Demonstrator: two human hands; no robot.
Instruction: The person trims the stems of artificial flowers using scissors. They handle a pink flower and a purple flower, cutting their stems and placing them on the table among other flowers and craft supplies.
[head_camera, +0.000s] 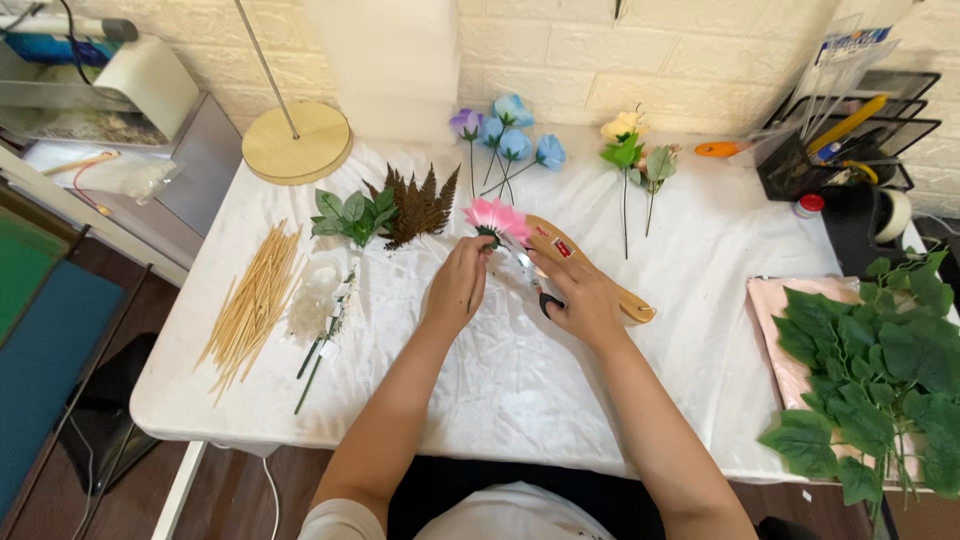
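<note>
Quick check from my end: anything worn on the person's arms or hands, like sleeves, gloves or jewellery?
Both forearms are bare. The left hand and right hand wear no gloves, and no rings or watch show. A white short sleeve appears at the left shoulder.

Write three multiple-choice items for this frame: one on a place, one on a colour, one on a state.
1. Where does the bundle of thin wooden sticks lie on the white table?
A. near its left edge
B. beside the black desk organiser
C. on the pink sheet

2. What colour is the artificial flower at the left hand?
A. blue
B. pink
C. yellow

3. How is the pile of green leaf vines resting?
A. standing in a vase
B. held in the right hand
C. lying loose on the pink sheet

Answers: 1 A, the sticks lie left of the small white blossoms. 2 B, its petals are pink above the fingers. 3 C, the right hand is elsewhere, gripping scissors.
</note>
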